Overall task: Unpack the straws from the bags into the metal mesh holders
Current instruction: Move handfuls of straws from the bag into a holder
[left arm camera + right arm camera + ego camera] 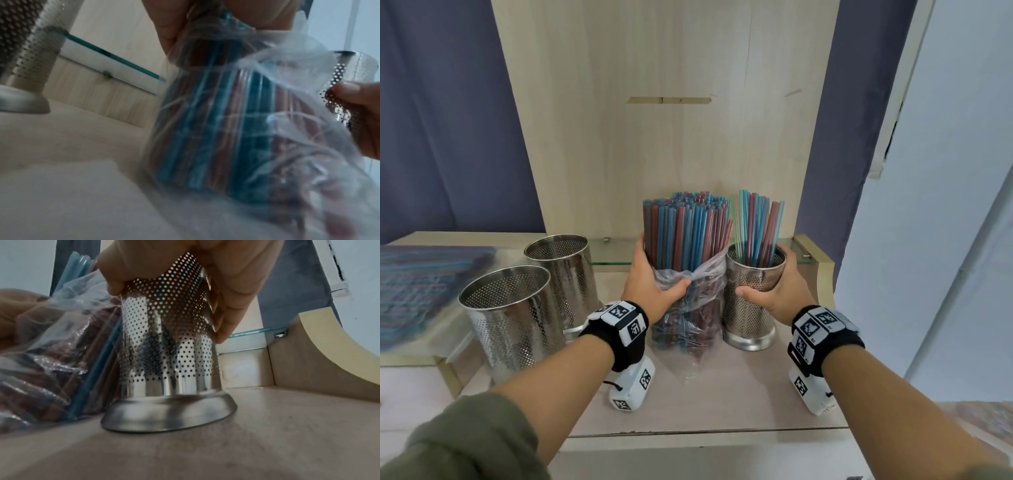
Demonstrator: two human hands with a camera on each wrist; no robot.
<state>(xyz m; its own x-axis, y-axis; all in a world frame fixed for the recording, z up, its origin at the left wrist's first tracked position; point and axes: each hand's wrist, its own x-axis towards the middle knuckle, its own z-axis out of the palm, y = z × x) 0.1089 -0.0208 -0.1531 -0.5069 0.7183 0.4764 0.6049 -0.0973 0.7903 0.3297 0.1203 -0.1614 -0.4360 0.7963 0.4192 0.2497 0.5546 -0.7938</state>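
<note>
A clear plastic bag (pixel 693 308) full of red and blue straws (pixel 685 233) stands upright on the wooden shelf, straw tops sticking out of it. My left hand (pixel 654 277) grips the bag (pixel 236 129) around its middle. To its right a metal mesh holder (pixel 751 301) contains several straws (pixel 756 229). My right hand (pixel 774 287) is wrapped around that holder (pixel 170 340) near its top; its base rests on the shelf, touching the bag (pixel 51 353).
Two empty mesh holders (pixel 512 315) (pixel 565 274) stand at the left of the shelf. A glass ledge (pixel 613 253) runs along the wooden back panel. The shelf's raised curved side (pixel 822 270) is at the right. A blurred pile of straws (pixel 417 287) lies far left.
</note>
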